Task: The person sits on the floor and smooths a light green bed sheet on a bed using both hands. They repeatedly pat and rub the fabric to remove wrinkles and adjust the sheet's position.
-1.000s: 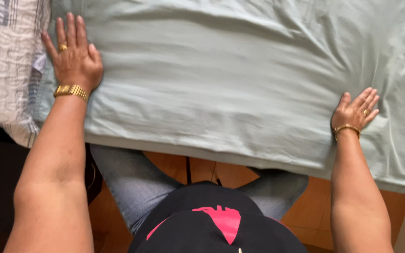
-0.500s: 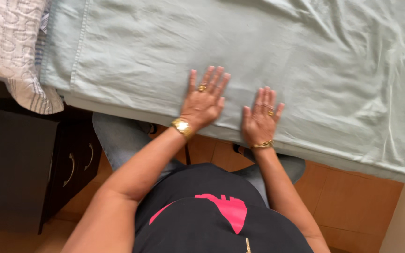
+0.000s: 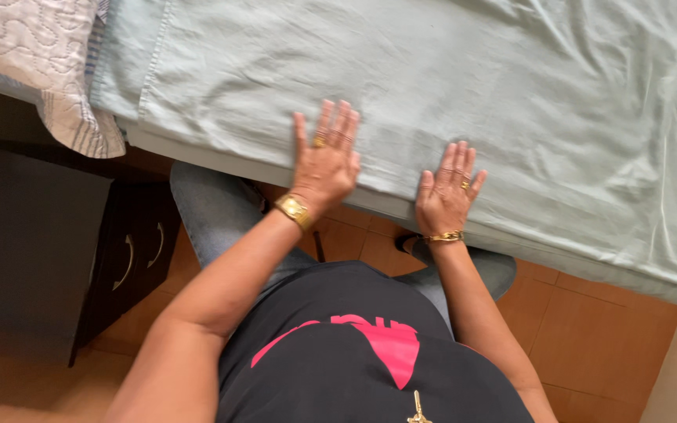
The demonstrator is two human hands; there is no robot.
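While the pale green sheet (image 3: 448,86) lies spread across the bed, covering it from the left end to the right edge of view, both hands rest flat on its near border. Creases run through the cloth, heaviest at the far right; the stretch between and around the hands looks smoother, which fits palms laid down to press it flat.

The left hand (image 3: 327,160) lies palm down with fingers spread and pointing to the far side, its heel just at the near edge of the mattress. It grips nothing: the fingers are extended, not curled. A gold ring and a gold wristwatch (image 3: 294,210) show on it.

The right hand (image 3: 447,196) lies to the right of it, near but apart, likewise flat and slack, fingers together, holding nothing. A gold bracelet (image 3: 443,236) sits at the wrist.

At the far left, a quilted white pillow (image 3: 33,47) overhangs the corner of the bed, touching the sheet's folded hem. Below it, near left, stands a dark cabinet (image 3: 56,251) with curved handles. Terracotta floor tiles (image 3: 589,329) show under the bed's near edge. The person's jeans and black top with a pink print fill the near centre.
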